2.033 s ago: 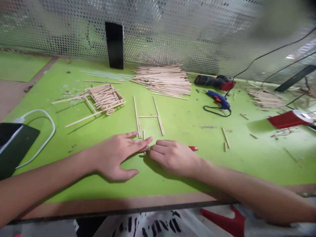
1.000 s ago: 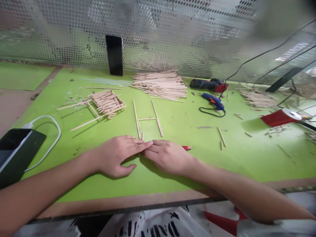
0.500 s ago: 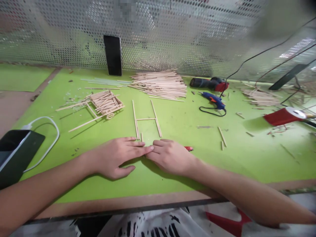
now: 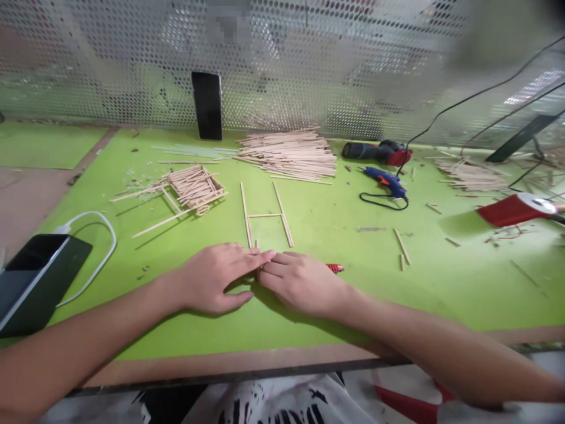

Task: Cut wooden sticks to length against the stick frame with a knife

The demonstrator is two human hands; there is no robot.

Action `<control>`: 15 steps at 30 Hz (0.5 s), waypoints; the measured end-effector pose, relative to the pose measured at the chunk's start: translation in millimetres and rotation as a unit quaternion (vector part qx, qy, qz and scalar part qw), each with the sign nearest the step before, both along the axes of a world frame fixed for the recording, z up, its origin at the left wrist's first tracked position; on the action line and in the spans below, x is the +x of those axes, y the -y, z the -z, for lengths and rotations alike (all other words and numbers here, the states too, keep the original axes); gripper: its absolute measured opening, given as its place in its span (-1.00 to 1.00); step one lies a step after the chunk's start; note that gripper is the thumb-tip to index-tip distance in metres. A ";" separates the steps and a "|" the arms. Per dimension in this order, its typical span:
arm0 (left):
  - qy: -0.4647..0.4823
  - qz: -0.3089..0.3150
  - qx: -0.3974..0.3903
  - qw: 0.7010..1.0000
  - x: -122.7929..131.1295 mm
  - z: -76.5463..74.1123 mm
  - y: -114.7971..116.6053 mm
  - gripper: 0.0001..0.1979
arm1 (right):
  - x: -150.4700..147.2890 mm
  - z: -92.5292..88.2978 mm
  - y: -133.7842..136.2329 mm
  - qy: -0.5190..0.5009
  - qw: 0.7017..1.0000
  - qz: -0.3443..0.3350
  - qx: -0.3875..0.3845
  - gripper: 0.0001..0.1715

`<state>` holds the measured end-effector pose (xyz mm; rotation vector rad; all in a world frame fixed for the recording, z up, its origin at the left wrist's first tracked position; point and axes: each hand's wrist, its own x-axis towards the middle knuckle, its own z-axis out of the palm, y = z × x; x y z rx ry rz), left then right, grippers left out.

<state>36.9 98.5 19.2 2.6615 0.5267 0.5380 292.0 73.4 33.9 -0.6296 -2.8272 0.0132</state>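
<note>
Near the table's front edge my left hand (image 4: pixel 220 274) lies low, its fingers closed over a thin wooden stick (image 4: pixel 257 243) whose tip pokes out beyond them. Its index finger touches my right hand (image 4: pixel 304 282), which is curled round a red utility knife (image 4: pixel 335 268). Only the knife's red ridged end shows; the blade is hidden by the fingers. Just past both hands, an H-shaped frame of wooden sticks (image 4: pixel 265 215) rests flat on the green surface.
A small stick-built cart (image 4: pixel 194 185) loaded with short sticks stands left of the frame. Behind are a stick pile (image 4: pixel 291 154) and an upright phone (image 4: pixel 207 106). To the right lie a blue glue gun (image 4: pixel 386 181), a dark power tool (image 4: pixel 375 152) and a red spool (image 4: pixel 507 209).
The view has shifted slightly. My left fingers have drawn in closer over the stick and less of it shows. The knife's red end sits slightly nearer my right hand.
</note>
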 end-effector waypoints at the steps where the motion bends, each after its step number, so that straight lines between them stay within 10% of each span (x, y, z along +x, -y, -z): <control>1: -0.002 -0.010 0.006 1.000 2.4 0.1 1.0 -0.20 | 0.3 0.0 0.3 0.001 1.000 0.001 0.000 -0.81; 15: -0.005 -0.056 0.069 0.996 14.3 -0.1 7.7 -0.31 | 0.3 -5.5 2.6 0.040 0.998 0.022 -0.033 -0.83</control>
